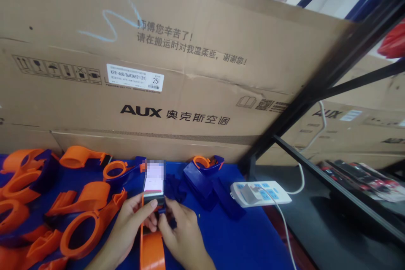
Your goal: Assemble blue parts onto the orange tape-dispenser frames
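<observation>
An orange tape dispenser (152, 251) is between my hands at the bottom centre, its round hub toward me and its serrated cutting edge at the far end. My left hand (134, 215) is closed on its left side, the thumb lying on the dark piece by the cutting edge. On the other side my right hand (183, 223) has its fingers bent around a small dark blue part (162, 210) at that end. My fingers partly cover how the blue part meets the dispenser. Just beyond the cutting edge is a phone (154, 183) with a lit screen.
Several orange dispenser pieces (79, 234) lie on the blue table (228, 244) at left. Dark blue parts (202, 187) are piled at right, near a white power strip (262, 193) with cords. A big cardboard box (190, 80) stands behind; a black metal frame (303, 93) crosses the right.
</observation>
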Demonstrator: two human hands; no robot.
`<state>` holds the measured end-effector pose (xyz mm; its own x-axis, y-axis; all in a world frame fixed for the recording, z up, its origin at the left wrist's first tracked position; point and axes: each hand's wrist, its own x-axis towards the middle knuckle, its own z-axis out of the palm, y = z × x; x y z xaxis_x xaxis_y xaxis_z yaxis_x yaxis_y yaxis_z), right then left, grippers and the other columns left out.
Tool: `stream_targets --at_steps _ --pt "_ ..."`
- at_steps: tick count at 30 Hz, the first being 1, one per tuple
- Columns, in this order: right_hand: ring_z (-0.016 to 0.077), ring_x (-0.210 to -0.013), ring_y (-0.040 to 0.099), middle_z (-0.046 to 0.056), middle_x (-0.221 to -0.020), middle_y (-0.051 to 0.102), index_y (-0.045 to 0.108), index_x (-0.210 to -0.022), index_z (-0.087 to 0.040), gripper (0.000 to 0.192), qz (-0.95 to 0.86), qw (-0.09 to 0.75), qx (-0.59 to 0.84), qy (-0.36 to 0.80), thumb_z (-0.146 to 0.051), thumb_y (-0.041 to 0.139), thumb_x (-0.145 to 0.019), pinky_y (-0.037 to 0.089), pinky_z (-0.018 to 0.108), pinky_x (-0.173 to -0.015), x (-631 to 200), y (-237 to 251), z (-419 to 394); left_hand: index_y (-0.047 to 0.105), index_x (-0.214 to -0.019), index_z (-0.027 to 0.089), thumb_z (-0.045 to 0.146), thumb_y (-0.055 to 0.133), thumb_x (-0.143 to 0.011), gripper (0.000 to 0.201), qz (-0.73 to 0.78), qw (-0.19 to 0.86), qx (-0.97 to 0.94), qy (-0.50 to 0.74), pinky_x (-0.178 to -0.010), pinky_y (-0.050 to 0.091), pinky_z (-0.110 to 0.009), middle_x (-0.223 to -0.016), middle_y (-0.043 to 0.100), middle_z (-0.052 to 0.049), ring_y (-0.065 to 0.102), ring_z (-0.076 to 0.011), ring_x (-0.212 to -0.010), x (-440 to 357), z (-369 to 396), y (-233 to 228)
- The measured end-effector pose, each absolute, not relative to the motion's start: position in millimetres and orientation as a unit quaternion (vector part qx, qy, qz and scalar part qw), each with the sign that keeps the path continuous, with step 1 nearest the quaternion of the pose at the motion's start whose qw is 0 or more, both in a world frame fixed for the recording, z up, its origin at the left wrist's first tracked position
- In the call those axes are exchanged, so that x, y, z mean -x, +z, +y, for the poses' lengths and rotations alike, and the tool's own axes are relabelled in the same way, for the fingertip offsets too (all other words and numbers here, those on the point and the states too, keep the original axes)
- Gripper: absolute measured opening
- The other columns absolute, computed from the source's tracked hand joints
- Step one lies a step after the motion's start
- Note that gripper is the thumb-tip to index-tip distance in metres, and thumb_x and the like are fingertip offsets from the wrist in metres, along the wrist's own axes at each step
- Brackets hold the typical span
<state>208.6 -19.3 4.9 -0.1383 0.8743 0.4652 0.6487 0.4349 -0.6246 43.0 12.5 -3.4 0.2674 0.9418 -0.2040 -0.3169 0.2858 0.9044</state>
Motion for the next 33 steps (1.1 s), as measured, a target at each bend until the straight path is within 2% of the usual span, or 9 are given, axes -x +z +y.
stream_targets --at_steps 6,17,25,30,33 --pt "0.0208 -0.076 0.072 0.009 -0.089 0.075 0.065 -0.114 -0.016 0.025 -0.762 0.369 0.52 0.113 -0.015 0.049 -0.094 0.055 0.03 -0.072 -210.0 -3.0 -21.4 0.075 -0.087 0.013 0.041 0.079 -0.085 0.028 0.393 0.703 -0.397 0.44 -0.056 0.055 -0.023 -0.063 0.07 -0.004 0.065 -0.0138 -0.054 -42.0 14.3 -8.1" --pt "0.0199 -0.075 0.071 0.007 -0.087 0.073 0.063 -0.113 -0.017 0.022 -0.768 0.385 0.504 0.091 -0.014 0.048 -0.097 0.056 0.03 -0.071 -210.4 -8.5 -18.9 0.076 -0.098 0.014 0.036 0.08 -0.086 0.025 0.376 0.724 -0.374 0.441 -0.059 0.055 -0.024 -0.065 0.071 -0.003 0.065 -0.0133 -0.056 -40.9 15.0 -13.4" --pt "0.0189 -0.072 0.07 0.005 -0.083 0.073 0.065 -0.11 -0.018 0.022 -0.747 0.418 0.504 0.118 -0.013 0.054 -0.092 0.054 0.028 -0.07 -207.5 -3.6 -21.0 0.076 -0.095 0.013 0.032 0.081 -0.085 0.022 0.357 0.745 -0.337 0.452 -0.056 0.053 -0.023 -0.064 0.07 -0.003 0.063 -0.0131 -0.054 -41.2 15.7 -12.1" --pt "0.0142 -0.069 0.07 -0.001 -0.081 0.075 0.066 -0.12 -0.021 0.026 -0.72 0.453 0.487 0.195 -0.018 0.061 -0.095 0.055 0.023 -0.069 -208.7 10.3 -16.8 0.074 -0.092 0.014 0.031 0.081 -0.083 0.02 0.366 0.766 -0.266 0.456 -0.055 0.054 -0.022 -0.067 0.071 -0.004 0.065 -0.0132 -0.055 -39.2 20.0 -9.8" --pt "0.0144 -0.073 0.072 0.001 -0.09 0.077 0.065 -0.129 -0.022 0.032 -0.736 0.445 0.469 0.201 -0.019 0.059 -0.098 0.057 0.024 -0.072 -214.2 11.7 -12.8 0.073 -0.109 0.018 0.031 0.078 -0.085 0.028 0.365 0.786 -0.216 0.45 -0.055 0.055 -0.022 -0.072 0.072 -0.003 0.066 -0.0136 -0.056 -38.6 20.5 -5.3"
